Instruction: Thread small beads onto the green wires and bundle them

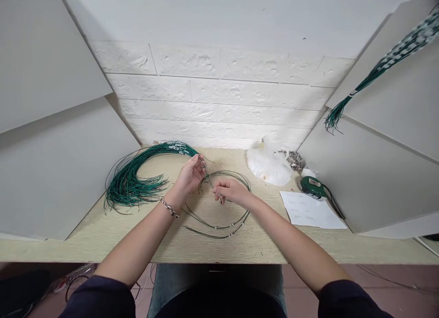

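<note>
A thin green cord (209,177) runs between my two hands above the middle of the table. My left hand (192,173), with a chain bracelet at the wrist, pinches it near the end of a large green cord bundle (128,180). The fingers of my right hand (228,191) are closed on the same cord, lower and to the right. Beneath and around my right hand lie a few loose looped cords (230,235) with small white beads on them. White beads also show near the upper bend of the bundle. My fingers hide the cord's held parts.
At the back right lie a bag of white beads (269,164) and a heap of small metallic pieces (295,160). A green tape measure (313,188) rests by a handwritten paper sheet (310,210). Another beaded cord bundle (370,78) hangs at the right panel.
</note>
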`<action>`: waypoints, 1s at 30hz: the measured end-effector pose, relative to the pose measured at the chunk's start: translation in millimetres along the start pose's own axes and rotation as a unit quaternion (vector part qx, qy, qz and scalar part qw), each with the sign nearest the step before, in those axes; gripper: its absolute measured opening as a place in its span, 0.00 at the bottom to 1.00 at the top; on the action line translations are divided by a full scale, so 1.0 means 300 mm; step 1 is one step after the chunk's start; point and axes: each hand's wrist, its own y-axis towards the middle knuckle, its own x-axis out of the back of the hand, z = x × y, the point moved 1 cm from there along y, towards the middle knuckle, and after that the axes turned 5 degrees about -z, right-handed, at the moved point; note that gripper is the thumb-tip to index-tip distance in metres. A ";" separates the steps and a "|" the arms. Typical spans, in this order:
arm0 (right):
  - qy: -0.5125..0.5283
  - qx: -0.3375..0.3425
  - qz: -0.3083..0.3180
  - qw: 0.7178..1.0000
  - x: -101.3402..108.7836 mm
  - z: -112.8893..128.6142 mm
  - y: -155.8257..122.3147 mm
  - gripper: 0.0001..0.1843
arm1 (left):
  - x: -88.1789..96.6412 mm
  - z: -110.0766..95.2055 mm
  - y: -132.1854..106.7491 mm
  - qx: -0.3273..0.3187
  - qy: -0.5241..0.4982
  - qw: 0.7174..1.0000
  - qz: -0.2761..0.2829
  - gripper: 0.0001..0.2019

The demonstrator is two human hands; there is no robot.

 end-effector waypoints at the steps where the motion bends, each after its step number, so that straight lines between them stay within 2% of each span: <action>1: 0.010 -0.002 0.000 1.000 -0.001 0.001 -0.001 0.08 | 0.000 -0.002 0.000 0.003 0.002 1.000 -0.003 0.04; 4: 0.040 0.004 -0.020 0.999 0.002 0.002 -0.001 0.12 | -0.010 0.005 -0.008 0.017 0.018 1.000 0.010 0.10; 7: 0.084 0.012 -0.066 0.994 0.012 -0.003 0.007 0.13 | -0.029 0.029 -0.028 0.048 0.070 0.996 0.032 0.15; 10: 0.130 0.043 -0.112 0.984 0.026 -0.005 0.016 0.15 | -0.044 0.063 -0.055 0.089 0.106 0.989 0.049 0.12; 12: 0.158 0.074 -0.150 0.973 0.036 -0.002 0.019 0.15 | -0.049 0.086 -0.071 0.111 0.090 0.986 0.083 0.07; 15: 0.182 0.108 -0.205 0.956 0.048 0.011 0.015 0.14 | -0.049 0.117 -0.084 0.122 0.073 0.978 0.151 0.14; 19: 0.156 0.113 -0.237 0.952 0.060 0.037 0.003 0.13 | -0.050 0.146 -0.085 0.070 0.199 0.957 0.200 0.21; 23: 0.084 0.112 -0.234 0.962 0.071 0.063 -0.012 0.13 | -0.065 0.142 -0.097 -0.050 0.359 0.902 0.233 0.11; 26: -0.018 0.145 -0.219 0.965 0.070 0.072 -0.029 0.14 | -0.075 0.126 -0.109 -0.120 0.420 0.871 0.225 0.06; 30: -0.215 0.194 -0.220 0.932 0.052 0.071 -0.050 0.14 | -0.074 0.120 -0.112 -0.128 0.446 0.865 0.190 0.06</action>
